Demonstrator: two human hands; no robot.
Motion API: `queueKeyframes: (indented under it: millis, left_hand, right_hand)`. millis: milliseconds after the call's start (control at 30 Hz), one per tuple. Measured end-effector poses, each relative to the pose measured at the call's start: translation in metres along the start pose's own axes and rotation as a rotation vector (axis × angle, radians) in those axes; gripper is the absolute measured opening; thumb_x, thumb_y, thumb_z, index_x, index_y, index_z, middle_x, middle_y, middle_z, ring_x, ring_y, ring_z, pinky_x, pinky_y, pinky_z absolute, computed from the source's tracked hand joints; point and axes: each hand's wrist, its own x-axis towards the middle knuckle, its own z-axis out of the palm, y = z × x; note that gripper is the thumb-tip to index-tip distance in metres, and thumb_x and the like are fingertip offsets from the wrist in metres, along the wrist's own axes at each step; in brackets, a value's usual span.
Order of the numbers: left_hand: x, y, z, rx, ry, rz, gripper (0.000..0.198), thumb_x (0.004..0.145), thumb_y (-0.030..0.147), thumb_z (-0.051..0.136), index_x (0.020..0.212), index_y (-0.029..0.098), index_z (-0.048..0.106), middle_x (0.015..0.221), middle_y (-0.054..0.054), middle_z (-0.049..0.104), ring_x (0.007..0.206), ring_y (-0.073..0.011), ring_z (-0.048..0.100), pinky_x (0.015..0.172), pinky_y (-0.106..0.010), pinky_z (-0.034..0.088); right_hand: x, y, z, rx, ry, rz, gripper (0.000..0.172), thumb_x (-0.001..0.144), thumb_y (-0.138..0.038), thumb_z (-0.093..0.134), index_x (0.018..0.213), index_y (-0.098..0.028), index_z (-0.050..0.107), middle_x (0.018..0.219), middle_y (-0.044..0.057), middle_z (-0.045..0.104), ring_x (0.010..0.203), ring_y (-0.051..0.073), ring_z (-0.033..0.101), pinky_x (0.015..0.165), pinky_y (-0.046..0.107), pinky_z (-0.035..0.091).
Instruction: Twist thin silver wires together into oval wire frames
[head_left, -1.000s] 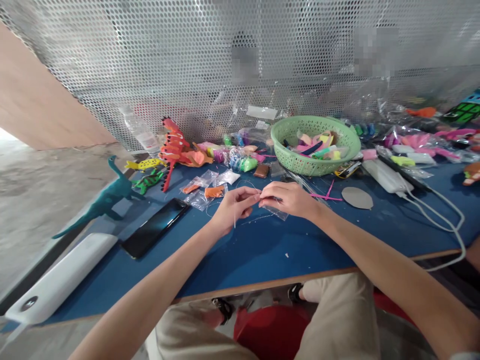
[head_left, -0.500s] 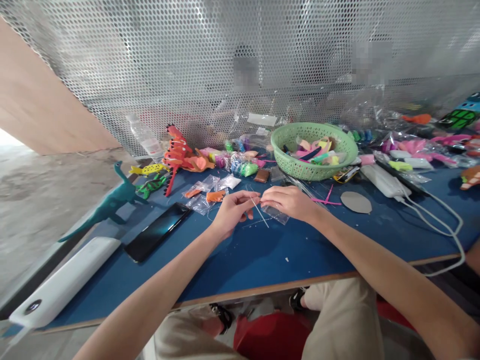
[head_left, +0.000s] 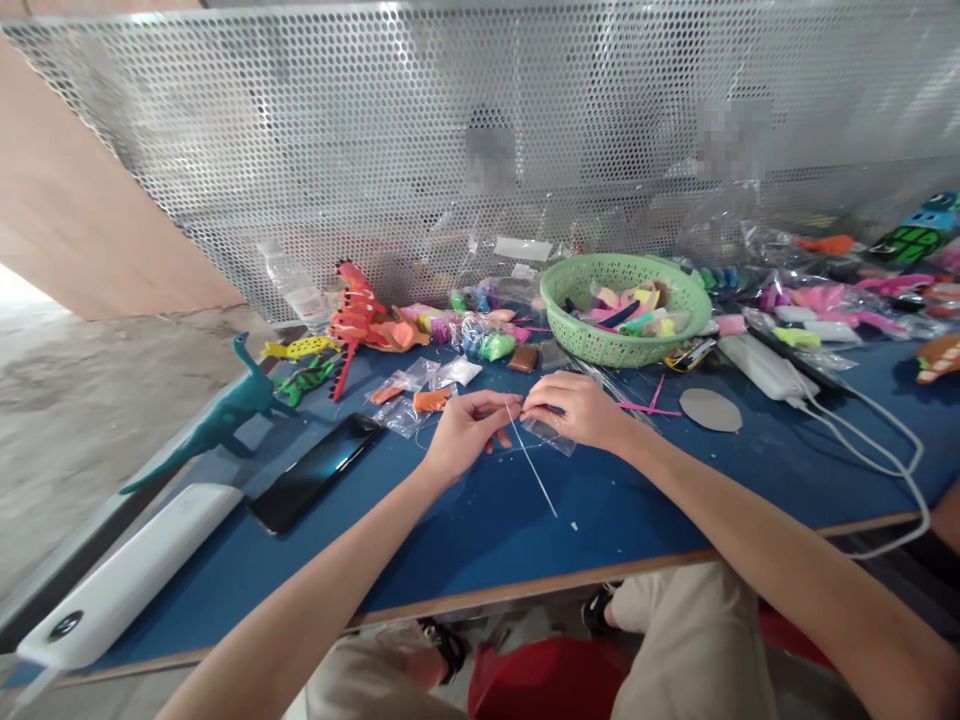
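Observation:
My left hand [head_left: 472, 430] is closed, its thumb and fingers pinching a thin white wire [head_left: 535, 468] near its upper end. From the fingertips the wire slants down to the right over the blue tabletop. Close against it, my right hand [head_left: 576, 408] is also closed in a pinch, its fingertips meeting the left ones at the wire; the exact grip point is hidden. Under the right hand lies a clear plastic bag [head_left: 551, 436]. Small bags with orange clay [head_left: 432, 400] and a white packet [head_left: 457, 372] lie just beyond my left hand.
A green basket [head_left: 626, 350] of clay pieces stands behind my hands. Leftward are a phone [head_left: 315, 473], a white power bank [head_left: 135, 570], a teal dinosaur [head_left: 232, 405] and a red-orange figure [head_left: 360, 310]. Rightward lie pink sticks [head_left: 651, 408], a grey disc [head_left: 710, 410] and white cables [head_left: 877, 440].
The wire has swung and now extends further down toward the table's front edge, with less showing above the fingers. Both hands stay together in nearly the same place; the view has tilted slightly.

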Motion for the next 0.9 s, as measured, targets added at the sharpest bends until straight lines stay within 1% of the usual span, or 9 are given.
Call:
queueKeyframes:
  millis: [67,133,267,333,433,533,600,767,900]
  left_hand:
    - [0.000,0.000,0.000,0.013,-0.004,0.018,0.035,0.078,0.043,0.078,0.098,0.014,0.075,0.091,-0.009,0.075,0.056,-0.0129,0.065,0.043,-0.021,0.046]
    - [-0.001,0.001,0.001,0.016,-0.005,0.028,0.036,0.079,0.043,0.077,0.101,0.014,0.075,0.088,-0.008,0.075,0.057,-0.0131,0.065,0.046,-0.022,0.050]
    - [-0.002,0.001,0.001,0.024,0.015,0.031,0.036,0.079,0.043,0.077,0.100,0.014,0.077,0.081,-0.008,0.075,0.058,-0.0141,0.066,0.053,-0.025,0.056]
    - [-0.003,0.001,0.000,0.047,0.032,0.044,0.036,0.079,0.044,0.077,0.101,0.015,0.077,0.083,-0.008,0.076,0.060,-0.0148,0.068,0.057,-0.027,0.058]
    - [-0.004,0.001,-0.001,0.114,0.046,0.074,0.035,0.080,0.044,0.076,0.102,0.016,0.078,0.085,-0.009,0.076,0.063,-0.0159,0.070,0.061,-0.028,0.059]
    - [-0.002,0.001,-0.003,0.135,0.023,0.059,0.038,0.081,0.043,0.076,0.106,0.015,0.077,0.073,-0.007,0.074,0.061,-0.0158,0.069,0.061,-0.027,0.059]
    - [-0.001,0.001,-0.003,0.100,-0.001,0.031,0.040,0.081,0.043,0.076,0.108,0.014,0.076,0.066,-0.005,0.070,0.056,-0.0143,0.066,0.057,-0.026,0.058]
    - [0.001,0.002,-0.003,0.052,-0.053,-0.011,0.041,0.082,0.044,0.075,0.109,0.013,0.074,0.062,-0.003,0.066,0.049,-0.0121,0.061,0.049,-0.024,0.054]
    - [0.000,0.003,-0.001,0.034,-0.071,-0.034,0.042,0.081,0.048,0.075,0.104,0.013,0.075,0.059,-0.002,0.064,0.045,-0.0104,0.057,0.046,-0.023,0.051]
  right_hand:
    - [0.000,-0.001,0.001,0.021,0.011,0.039,0.016,0.097,-0.033,0.062,0.092,-0.020,0.071,0.092,0.006,0.073,0.085,0.019,0.067,0.082,0.034,0.052]
    - [-0.001,-0.002,0.003,0.071,0.020,0.094,0.016,0.096,-0.033,0.063,0.092,-0.019,0.070,0.091,0.006,0.073,0.085,0.018,0.066,0.082,0.033,0.052]
    - [0.000,-0.006,0.005,0.174,0.058,0.193,0.013,0.095,-0.029,0.064,0.091,-0.019,0.071,0.090,0.005,0.073,0.081,0.016,0.067,0.077,0.029,0.052]
    - [0.002,-0.009,0.005,0.210,0.078,0.246,0.013,0.094,-0.029,0.065,0.088,-0.019,0.072,0.087,0.004,0.073,0.078,0.015,0.067,0.074,0.028,0.052]
    - [0.003,-0.012,0.005,0.260,0.080,0.370,0.016,0.090,-0.032,0.069,0.084,-0.018,0.074,0.080,0.003,0.074,0.071,0.015,0.067,0.066,0.025,0.051]
    - [0.002,-0.012,0.007,0.273,0.090,0.477,0.023,0.084,-0.038,0.075,0.076,-0.017,0.072,0.069,0.002,0.071,0.062,0.014,0.064,0.058,0.024,0.048]
    - [0.000,-0.009,0.008,0.258,0.101,0.470,0.024,0.082,-0.039,0.076,0.075,-0.017,0.069,0.068,0.001,0.069,0.062,0.014,0.063,0.059,0.024,0.048]
    - [-0.002,-0.003,0.005,0.220,0.104,0.296,0.017,0.087,-0.036,0.073,0.086,-0.019,0.069,0.078,0.002,0.069,0.069,0.014,0.064,0.068,0.026,0.052]
    - [-0.002,-0.004,0.002,0.165,0.126,0.206,0.015,0.090,-0.036,0.070,0.088,-0.021,0.068,0.081,0.002,0.071,0.072,0.015,0.065,0.071,0.028,0.053]
